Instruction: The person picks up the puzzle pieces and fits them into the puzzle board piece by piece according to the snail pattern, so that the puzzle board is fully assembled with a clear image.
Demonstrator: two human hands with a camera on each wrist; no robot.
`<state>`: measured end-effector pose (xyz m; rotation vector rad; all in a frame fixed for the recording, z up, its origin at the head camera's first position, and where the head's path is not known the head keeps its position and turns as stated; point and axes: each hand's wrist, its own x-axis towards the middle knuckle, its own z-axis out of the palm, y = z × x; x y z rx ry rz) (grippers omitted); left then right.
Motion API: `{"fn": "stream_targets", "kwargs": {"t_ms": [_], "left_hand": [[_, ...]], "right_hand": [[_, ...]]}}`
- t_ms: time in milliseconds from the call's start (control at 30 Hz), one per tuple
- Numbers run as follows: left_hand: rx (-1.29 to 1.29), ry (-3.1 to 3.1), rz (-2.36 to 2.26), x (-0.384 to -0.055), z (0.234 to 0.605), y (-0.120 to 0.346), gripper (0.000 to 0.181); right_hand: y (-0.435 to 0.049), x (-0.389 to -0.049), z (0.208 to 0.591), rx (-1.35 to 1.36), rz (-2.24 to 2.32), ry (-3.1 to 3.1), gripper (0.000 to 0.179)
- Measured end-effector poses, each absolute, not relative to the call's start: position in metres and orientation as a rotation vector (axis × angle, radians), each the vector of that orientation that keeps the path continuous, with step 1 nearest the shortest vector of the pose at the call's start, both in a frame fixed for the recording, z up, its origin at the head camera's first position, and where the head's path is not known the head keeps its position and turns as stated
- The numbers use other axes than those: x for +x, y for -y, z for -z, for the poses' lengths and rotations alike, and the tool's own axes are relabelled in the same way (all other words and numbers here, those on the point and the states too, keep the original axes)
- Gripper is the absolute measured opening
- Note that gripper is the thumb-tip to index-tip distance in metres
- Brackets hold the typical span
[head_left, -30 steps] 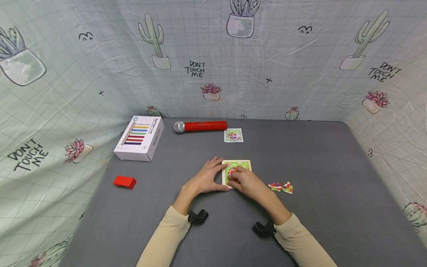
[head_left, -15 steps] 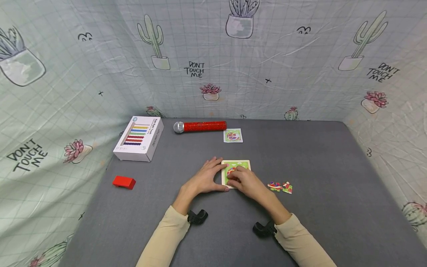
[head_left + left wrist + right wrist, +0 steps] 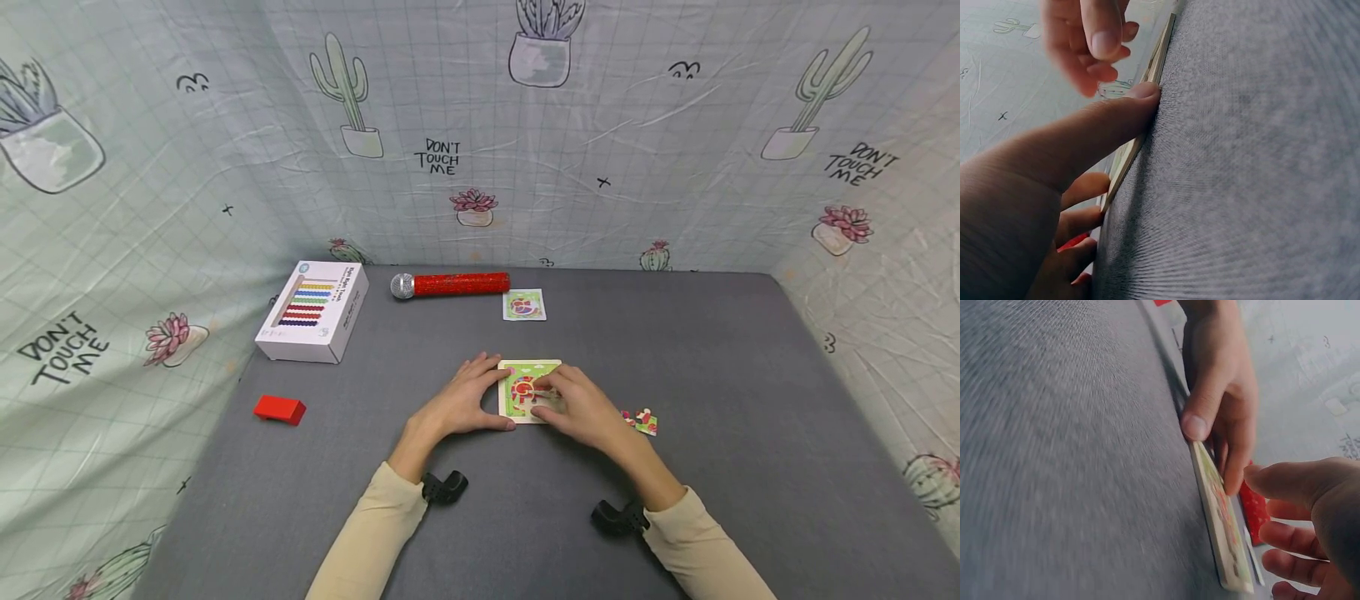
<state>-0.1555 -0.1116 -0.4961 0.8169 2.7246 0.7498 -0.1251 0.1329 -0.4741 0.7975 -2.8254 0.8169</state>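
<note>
A square jigsaw puzzle board (image 3: 522,392) with a pale rim lies flat on the table, showing a red figure on green. My left hand (image 3: 470,396) steadies its left side; the straight thumb touches the near edge, and the index fingertip rests at the upper left. Over the board's right half hovers my right hand (image 3: 581,408), fingers loosely bent. In the right wrist view that hand (image 3: 1316,519) has a gap between thumb and fingers, with nothing in it. Two loose puzzle pieces (image 3: 647,422) lie right of the board, one mostly hidden by the right hand.
Behind the board lies a small picture card (image 3: 524,305) beside a red glittery microphone (image 3: 461,284). A white box (image 3: 315,312) printed with coloured bead rows stands at the back left. A red block (image 3: 280,409) lies at the left. A printed curtain (image 3: 637,167) encloses the grey table.
My right hand has shifted right from the middle of the board, and its thumb and fingers have spread apart. More of the red picture shows. The left hand stays in place.
</note>
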Motion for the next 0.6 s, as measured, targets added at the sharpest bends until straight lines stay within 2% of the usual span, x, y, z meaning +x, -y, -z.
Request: {"fn": "stream_targets", "kwargs": {"t_ms": [600], "left_hand": [[0.816,-2.714,-0.783,-0.155,0.497,0.111,0.089]], "right_hand": [[-0.192,-0.112,0.477,0.651,-0.818,2.827,0.041]]}}
